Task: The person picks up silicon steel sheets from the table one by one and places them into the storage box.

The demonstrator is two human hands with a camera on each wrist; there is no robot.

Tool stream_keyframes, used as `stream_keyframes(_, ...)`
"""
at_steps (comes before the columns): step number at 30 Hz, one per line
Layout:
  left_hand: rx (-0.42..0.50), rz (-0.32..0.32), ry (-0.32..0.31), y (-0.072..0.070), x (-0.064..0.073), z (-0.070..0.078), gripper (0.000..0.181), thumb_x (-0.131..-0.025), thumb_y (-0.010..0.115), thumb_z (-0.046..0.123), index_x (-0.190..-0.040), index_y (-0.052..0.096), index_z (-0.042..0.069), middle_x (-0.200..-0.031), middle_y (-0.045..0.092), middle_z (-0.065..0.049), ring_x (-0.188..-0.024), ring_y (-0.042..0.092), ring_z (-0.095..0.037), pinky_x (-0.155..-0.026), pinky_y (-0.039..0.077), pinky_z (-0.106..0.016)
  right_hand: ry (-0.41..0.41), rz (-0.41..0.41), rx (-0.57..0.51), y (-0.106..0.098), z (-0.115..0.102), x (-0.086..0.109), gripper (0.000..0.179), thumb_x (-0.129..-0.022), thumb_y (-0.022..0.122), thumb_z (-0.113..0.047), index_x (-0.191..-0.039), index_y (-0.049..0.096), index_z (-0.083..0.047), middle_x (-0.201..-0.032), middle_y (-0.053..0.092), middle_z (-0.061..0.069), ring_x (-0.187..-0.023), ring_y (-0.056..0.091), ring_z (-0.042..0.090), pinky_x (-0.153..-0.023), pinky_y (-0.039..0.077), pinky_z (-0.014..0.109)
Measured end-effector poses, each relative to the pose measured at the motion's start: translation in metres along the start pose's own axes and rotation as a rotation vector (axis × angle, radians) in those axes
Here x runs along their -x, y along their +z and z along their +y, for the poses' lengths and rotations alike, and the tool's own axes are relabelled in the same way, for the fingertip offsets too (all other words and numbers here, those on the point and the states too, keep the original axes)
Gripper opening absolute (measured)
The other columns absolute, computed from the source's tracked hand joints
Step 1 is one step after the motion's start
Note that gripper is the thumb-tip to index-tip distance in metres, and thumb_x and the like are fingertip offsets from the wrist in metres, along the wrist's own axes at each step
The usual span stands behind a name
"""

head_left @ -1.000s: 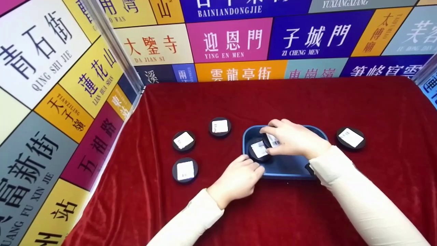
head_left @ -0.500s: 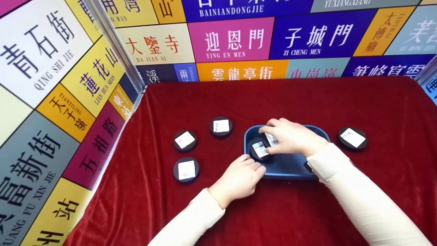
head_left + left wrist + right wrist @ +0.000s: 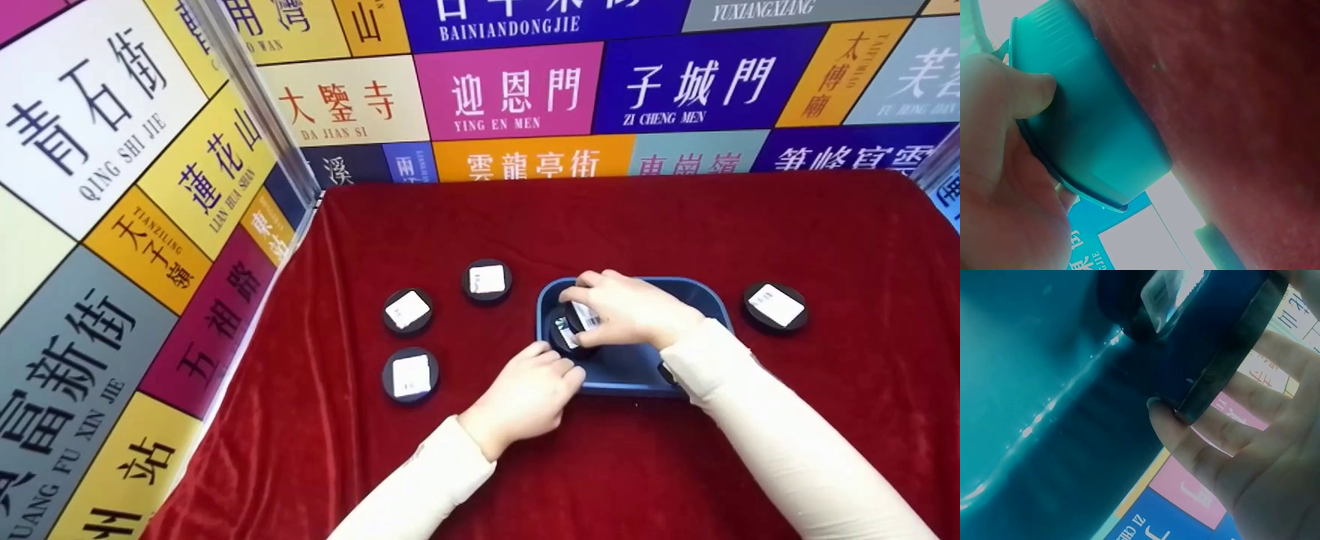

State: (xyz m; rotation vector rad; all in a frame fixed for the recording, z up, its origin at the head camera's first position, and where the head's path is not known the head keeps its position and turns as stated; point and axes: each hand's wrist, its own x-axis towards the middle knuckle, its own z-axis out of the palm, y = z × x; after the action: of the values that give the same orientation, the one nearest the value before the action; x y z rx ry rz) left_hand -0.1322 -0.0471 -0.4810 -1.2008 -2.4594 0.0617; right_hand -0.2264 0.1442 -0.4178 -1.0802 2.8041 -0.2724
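A blue plastic tub (image 3: 637,369) stands on the red cloth in the head view. My left hand (image 3: 525,397) grips its near-left corner. In the left wrist view the thumb presses the tub's outer wall (image 3: 1092,112) and the fingers go over the rim. Inside the tub, my right hand (image 3: 634,309) holds a black round container (image 3: 587,315) with a white label, tilted, by its edge. Below it at the tub's left end lies another black round container (image 3: 561,337), labelled and partly covered. In the right wrist view the held container (image 3: 1216,343) overlaps the lower one (image 3: 1165,298).
Left of the tub lie three black round containers with white labels: one farther back (image 3: 487,280), one in the middle (image 3: 407,311), one nearer (image 3: 410,374). Another labelled container (image 3: 775,306) lies to the right. Printed sign panels (image 3: 510,90) rise behind and left of the red cloth (image 3: 645,465).
My right hand has moved slightly left and nearer with its container, which now covers more of the lower one. The left hand stays on the tub's corner.
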Motion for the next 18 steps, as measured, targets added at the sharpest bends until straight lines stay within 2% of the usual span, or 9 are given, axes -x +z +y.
stream_keyframes(18, 0.006, 0.002, 0.001, 0.001, 0.000, -0.001, 0.003, -0.086, 0.060, 0.014, -0.086, 0.059, 0.017, -0.082, 0.065, 0.004, -0.084, 0.064, -0.015, -0.092, 0.044, -0.032, -0.017, -0.007, 0.001, 0.012, -0.001, -0.006, 0.058, -0.077, 0.080, -0.040, -0.127, 0.068, -0.015, -0.125, 0.063, 0.012, -0.108, 0.059, 0.031, -0.093, 0.054, 0.047)
